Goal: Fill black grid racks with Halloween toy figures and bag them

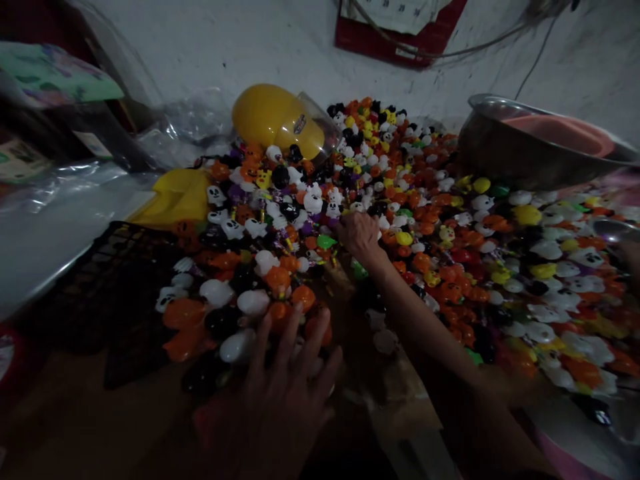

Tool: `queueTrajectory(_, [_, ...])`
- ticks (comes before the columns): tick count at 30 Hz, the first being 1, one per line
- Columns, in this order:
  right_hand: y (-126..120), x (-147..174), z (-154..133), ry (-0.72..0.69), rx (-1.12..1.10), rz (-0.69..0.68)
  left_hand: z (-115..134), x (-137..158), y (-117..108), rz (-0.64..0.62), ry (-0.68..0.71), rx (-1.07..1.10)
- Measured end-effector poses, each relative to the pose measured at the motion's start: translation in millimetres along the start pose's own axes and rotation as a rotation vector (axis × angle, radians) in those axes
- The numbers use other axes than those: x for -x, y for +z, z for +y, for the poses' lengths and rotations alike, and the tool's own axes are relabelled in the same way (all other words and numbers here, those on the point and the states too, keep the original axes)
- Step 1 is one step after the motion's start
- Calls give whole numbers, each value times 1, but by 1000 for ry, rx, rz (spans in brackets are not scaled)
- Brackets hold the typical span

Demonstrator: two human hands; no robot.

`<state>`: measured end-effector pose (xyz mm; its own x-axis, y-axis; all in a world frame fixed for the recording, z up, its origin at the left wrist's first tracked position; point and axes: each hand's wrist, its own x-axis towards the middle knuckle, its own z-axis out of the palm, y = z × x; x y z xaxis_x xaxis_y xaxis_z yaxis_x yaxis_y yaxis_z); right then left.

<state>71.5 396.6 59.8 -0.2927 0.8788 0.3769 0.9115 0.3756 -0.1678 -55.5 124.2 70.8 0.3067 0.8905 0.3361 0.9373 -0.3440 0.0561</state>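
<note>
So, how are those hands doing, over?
Left hand: fingers spread by near toys. Right hand: in toy pile, grip unclear. Metal basin: far right, clear of both hands.

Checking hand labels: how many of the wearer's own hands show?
2: the left hand, fingers spread over the nearer toys; the right hand, farther in among them, its grip unclear.

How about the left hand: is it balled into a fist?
No, the left hand is open, its fingers plainly spread apart near the orange, white and black toys.
</note>
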Motion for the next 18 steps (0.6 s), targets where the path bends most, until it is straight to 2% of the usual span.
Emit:
queueTrajectory(4, [8, -4, 0, -6, -13, 52, -1, 2, -3, 2, -11, -13])
queueTrajectory(8, [-6, -20, -10, -4, -37, 26, -3, 4, 5, 47, 16, -5])
queueTrajectory(13, [-33, -37, -37, -341, -216, 39, -6, 4, 17, 185, 77, -18])
queueTrajectory(16, [-41, -43, -57, -479, -150, -36, -4, 3, 20, 246, 64, -4])
queueTrajectory(18, [-38, -45, -68, -505, -30, -126, -1, 2, 21, 261, 47, 11])
